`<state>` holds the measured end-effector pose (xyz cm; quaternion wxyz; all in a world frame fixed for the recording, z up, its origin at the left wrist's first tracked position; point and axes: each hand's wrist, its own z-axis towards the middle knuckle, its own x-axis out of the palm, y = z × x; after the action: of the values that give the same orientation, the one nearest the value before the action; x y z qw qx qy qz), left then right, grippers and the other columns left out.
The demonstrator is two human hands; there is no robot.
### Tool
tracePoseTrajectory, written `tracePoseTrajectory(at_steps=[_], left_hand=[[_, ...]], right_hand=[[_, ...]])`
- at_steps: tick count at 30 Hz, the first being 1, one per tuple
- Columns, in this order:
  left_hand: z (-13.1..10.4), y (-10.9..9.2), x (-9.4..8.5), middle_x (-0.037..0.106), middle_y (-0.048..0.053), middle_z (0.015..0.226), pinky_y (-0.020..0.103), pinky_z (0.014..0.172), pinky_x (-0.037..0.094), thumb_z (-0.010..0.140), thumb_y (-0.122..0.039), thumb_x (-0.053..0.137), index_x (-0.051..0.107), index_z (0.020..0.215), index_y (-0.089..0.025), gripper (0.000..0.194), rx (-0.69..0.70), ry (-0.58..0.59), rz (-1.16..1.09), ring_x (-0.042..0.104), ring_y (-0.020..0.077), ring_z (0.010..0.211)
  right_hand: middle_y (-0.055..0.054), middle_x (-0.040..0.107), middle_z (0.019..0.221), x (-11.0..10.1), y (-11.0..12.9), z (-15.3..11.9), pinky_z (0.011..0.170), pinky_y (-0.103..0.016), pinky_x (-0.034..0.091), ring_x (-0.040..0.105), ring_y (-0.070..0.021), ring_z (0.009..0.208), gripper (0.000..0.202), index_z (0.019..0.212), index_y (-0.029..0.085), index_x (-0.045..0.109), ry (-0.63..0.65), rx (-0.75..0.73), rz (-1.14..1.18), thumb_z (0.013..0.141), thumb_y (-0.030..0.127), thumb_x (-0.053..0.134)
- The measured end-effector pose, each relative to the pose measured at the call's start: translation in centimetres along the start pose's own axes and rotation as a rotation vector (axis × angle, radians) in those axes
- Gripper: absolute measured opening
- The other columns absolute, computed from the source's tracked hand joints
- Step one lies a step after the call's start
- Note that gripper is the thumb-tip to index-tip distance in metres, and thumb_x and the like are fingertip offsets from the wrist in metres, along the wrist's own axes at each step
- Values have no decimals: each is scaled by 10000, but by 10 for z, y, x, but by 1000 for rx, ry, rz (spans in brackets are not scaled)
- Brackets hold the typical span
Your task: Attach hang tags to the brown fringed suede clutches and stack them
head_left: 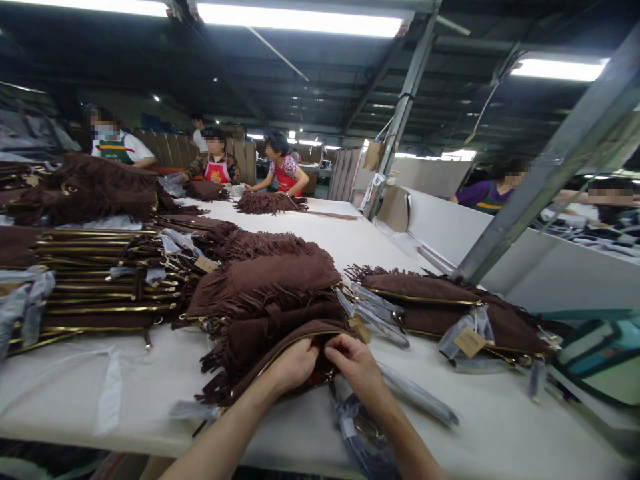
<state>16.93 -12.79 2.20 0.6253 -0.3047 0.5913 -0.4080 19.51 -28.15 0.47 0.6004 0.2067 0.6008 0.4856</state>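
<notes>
A brown fringed bag (300,328) lies in front of me on the near part of the table, its gold zipper undone. At the bag's mouth, my left hand (299,363) has its fingers curled, and the fingertips disappear into the opening. My right hand (350,360) pinches the edge of the opening close beside it. What the left fingers hold, if anything, is hidden inside. Just behind, more brown fringed bags (270,273) are heaped. A plastic-wrapped strap (360,433) hangs below my right hand, and a paper tag (359,328) shows above it.
Stacked zippered bags (105,280) fill the left side of the white table (150,413). Two more bags (445,307) with wrapped straps lie to the right, near a slanted metal post (550,167). Co-workers (287,173) stand across the table. A teal-edged container (600,360) is at far right.
</notes>
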Motion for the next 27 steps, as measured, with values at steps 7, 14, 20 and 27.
tracePoseTrajectory(at_steps=[7,14,20,27], left_hand=[[-18,-16,-7,534,-6,677,266,637,399,836,-228,451,468,655,-204,183,85,-66,-68,496,161,671],[-2,12,23,571,-25,629,189,377,270,768,-448,552,456,743,-204,264,-120,-154,-730,478,95,434],[0,25,35,557,-42,559,201,452,364,662,-446,726,606,803,-153,346,-195,-159,-833,498,92,458],[-4,29,45,543,-51,608,212,497,355,615,-449,783,581,833,-168,410,-156,-139,-915,466,85,495]], right_hand=[[-3,652,742,-7,7,-17,665,-272,544,647,-147,681,378,836,187,669,52,299,880,630,455,838],[-1,685,724,-2,5,-18,683,-260,547,674,-153,693,359,771,189,688,-29,263,822,592,434,882],[8,641,643,1,-3,-11,570,-253,513,601,-137,564,442,783,175,676,-87,197,637,663,589,779],[22,577,607,3,-10,-12,558,-269,456,552,-149,544,381,809,193,658,-57,66,442,789,573,670]])
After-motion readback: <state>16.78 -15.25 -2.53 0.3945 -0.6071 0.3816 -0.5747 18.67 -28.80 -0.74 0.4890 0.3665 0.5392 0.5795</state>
